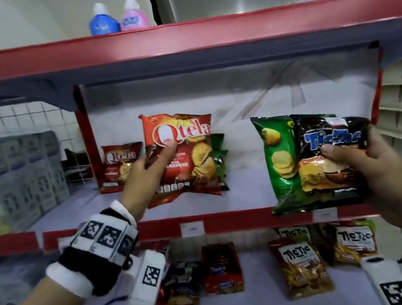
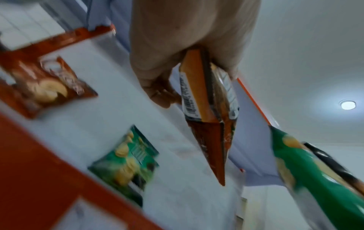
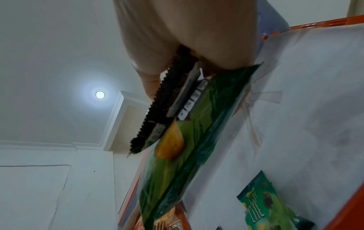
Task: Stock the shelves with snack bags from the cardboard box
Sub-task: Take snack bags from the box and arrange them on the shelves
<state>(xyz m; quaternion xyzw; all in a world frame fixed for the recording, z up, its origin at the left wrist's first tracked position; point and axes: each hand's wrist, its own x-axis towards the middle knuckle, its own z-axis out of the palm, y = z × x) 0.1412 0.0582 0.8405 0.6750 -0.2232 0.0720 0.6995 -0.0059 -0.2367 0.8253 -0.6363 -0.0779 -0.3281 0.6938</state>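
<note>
Left hand [image 1: 142,173] pinches red chip bag [image 1: 182,155] upright over middle shelf [image 1: 231,220], likely to stand it beside smaller red bag [image 1: 120,166]. Right hand [image 1: 370,165] clamps green bag [image 1: 279,163] and black bag [image 1: 331,152] together, held in reserve. Cardboard box unseen.

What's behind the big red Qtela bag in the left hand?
Behind the big red Qtela bag, a green snack bag stands on the shelf; only its right edge shows in the head view. Its front is covered.
</note>
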